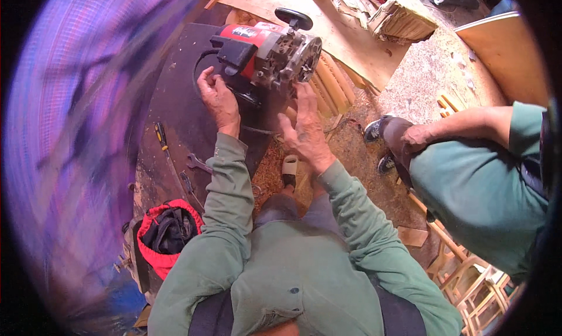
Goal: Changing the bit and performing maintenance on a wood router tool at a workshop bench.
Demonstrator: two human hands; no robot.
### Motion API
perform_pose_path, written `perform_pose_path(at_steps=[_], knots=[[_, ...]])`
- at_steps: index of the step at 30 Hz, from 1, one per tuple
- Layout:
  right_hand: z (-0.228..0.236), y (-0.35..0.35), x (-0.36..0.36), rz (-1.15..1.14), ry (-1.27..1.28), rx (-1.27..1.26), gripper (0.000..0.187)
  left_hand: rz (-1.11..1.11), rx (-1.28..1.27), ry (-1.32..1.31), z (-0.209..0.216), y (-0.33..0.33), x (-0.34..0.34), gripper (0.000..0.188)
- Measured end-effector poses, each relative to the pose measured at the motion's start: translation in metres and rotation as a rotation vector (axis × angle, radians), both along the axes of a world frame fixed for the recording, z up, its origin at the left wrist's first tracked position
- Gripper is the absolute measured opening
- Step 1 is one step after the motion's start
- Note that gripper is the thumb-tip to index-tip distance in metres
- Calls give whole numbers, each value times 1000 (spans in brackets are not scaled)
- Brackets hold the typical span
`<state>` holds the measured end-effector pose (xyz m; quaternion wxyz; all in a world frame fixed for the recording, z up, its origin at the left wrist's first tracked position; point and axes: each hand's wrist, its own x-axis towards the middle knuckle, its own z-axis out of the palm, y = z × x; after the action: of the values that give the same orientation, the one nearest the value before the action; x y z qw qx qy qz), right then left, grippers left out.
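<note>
A red and grey router [257,52] lies on its side on a dark board [181,84], its round metal base facing right and a black knob handle at the top. Close below its black housing is my left hand [219,102], fingers apart and partly curled, holding nothing. My right hand [307,131] reaches up beside the lower edge of the router's base with fingers stretched out. Whether its fingertips touch the metal I cannot tell. The router's black cord loops behind my left hand.
Left of my left forearm lie a yellow-and-black screwdriver [161,138], a wrench [199,164] and a red cloth bag [153,259]. Curved wood pieces [331,87] and a cardboard box [404,19] are beyond. A person in green [474,189] sits at right, near wooden frames [474,292].
</note>
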<state>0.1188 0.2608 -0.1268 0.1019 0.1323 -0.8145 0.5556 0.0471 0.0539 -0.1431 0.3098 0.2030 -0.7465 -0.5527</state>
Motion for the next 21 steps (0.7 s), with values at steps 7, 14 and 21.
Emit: perform_pose_path(at_steps=[7, 14, 21], knots=[[-8, -8, 4, 13, -59, -64, 73, -225, -183, -106, 18, 2, 5, 39], [-16, 0, 3, -10, -58, -124, 79, -208, -247, -210, 15, 17, 42, 50], [-15, 12, 7, 68, -118, -191, 80, -238, -347, -338, 48, 15, 69, 70]])
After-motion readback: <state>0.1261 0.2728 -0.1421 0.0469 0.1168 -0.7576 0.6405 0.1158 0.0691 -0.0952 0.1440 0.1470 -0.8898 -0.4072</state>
